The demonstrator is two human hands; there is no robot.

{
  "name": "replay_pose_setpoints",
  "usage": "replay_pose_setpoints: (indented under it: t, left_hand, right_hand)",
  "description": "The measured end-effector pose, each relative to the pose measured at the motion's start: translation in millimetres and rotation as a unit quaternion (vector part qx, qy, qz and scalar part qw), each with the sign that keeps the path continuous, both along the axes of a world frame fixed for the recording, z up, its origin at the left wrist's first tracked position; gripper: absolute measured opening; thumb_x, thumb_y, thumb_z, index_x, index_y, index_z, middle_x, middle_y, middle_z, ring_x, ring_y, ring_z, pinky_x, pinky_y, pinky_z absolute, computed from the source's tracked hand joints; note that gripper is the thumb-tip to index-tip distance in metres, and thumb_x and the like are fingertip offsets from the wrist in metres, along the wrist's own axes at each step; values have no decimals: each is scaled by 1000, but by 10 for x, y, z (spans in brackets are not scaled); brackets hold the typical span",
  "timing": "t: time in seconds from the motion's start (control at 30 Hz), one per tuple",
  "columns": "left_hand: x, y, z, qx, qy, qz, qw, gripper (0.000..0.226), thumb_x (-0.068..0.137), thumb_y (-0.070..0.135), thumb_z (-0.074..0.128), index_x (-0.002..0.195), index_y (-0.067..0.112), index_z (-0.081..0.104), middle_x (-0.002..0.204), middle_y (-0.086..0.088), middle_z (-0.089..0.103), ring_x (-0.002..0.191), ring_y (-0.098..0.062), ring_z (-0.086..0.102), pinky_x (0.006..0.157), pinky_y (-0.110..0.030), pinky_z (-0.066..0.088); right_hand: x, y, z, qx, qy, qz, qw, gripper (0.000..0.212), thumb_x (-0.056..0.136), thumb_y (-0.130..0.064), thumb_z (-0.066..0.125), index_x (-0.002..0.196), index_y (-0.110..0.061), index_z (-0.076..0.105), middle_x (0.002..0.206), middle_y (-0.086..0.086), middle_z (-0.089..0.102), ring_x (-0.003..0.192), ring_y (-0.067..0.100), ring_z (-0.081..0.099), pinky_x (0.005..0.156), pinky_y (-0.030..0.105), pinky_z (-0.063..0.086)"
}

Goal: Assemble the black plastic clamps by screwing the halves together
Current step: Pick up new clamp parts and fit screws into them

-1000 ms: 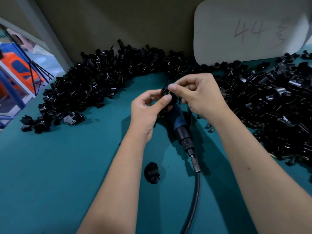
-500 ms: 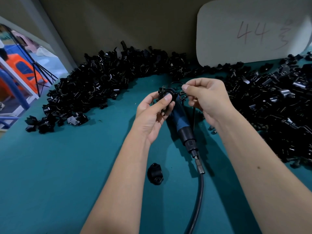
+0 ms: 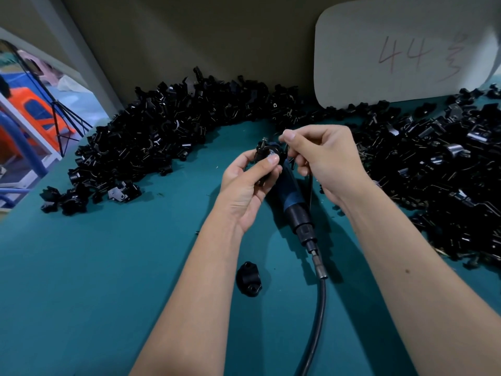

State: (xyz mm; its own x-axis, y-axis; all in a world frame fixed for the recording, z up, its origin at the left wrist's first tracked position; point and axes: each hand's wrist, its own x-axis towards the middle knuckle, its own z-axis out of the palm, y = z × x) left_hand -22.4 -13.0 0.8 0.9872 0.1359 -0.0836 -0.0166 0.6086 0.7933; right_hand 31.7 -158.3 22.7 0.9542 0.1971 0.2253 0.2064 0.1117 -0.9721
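Head view, looking down over both forearms onto a teal table (image 3: 95, 267). At the centre the left hand (image 3: 245, 185) grips a black clamp (image 3: 263, 154) between its thumb, laid across the near face, and its curled fingers behind; a small screw stands up from the top of the part. Just right of that grip the right hand (image 3: 324, 161) pinches something small and dark between thumb and forefinger, close to the clamp; what it is cannot be made out, and whether it touches the clamp cannot be told.

Directly beneath the two hands a blue-and-black power screwdriver (image 3: 291, 202) lies on the table, its body running from under the clamp towards the viewer, and its black hose (image 3: 317, 321) curves on to the bottom edge. Nearer than the grip and slightly left, between the forearms, a single clamp half (image 3: 248, 279) lies apart on the table.

Behind and to the left of the grip a large pile of black clamp parts (image 3: 168, 131) banks against the wall; a second pile (image 3: 433, 169) spreads out to its right. Above that second pile leans a white board (image 3: 393, 50) with "44" handwritten on it.
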Motion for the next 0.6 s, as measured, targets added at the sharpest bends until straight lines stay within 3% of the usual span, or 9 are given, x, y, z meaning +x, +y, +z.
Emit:
replay_pose_setpoints:
  t: [0.17,0.3,0.4,0.5,0.6]
  left_hand:
    - [-13,-23,10,-28,1,-1,1000,32,87,1,74,115,3,59,87,-5,74,71,-9,69,68,-15,57]
    - [-31,-33,23,-63,-5,-13,998,41,76,7,78,112,4,60,94,-7,69,73,-9,68,67,-14,56]
    - [-45,-53,14,-104,6,-32,994,35,77,6,77,108,5,62,97,-10,67,73,-10,67,65,-14,56]
    - [-51,-66,2,-97,9,-43,994,37,78,6,76,112,4,61,97,-9,66,73,-10,66,66,-13,57]
    - [-45,-72,3,-102,18,-39,994,25,78,5,76,101,3,66,91,-8,69,70,-9,67,64,-13,57]
  right_hand:
    - [-19,-37,-3,-28,0,30,999,12,94,-16,77,91,-5,80,63,2,61,52,12,47,43,22,38]
    - [-44,-13,15,57,55,69,994,8,92,-10,76,96,-14,82,70,-2,61,55,8,46,45,19,36]
    - [-56,11,50,82,89,83,989,9,88,-12,79,80,-17,81,66,-2,58,53,6,45,43,18,36]
    - [-66,36,58,66,86,62,992,27,79,-16,85,61,-20,66,67,1,57,48,7,40,41,19,34]
    - [-72,20,53,91,91,96,987,26,81,-26,82,68,-17,61,65,-2,52,49,6,38,43,19,35]
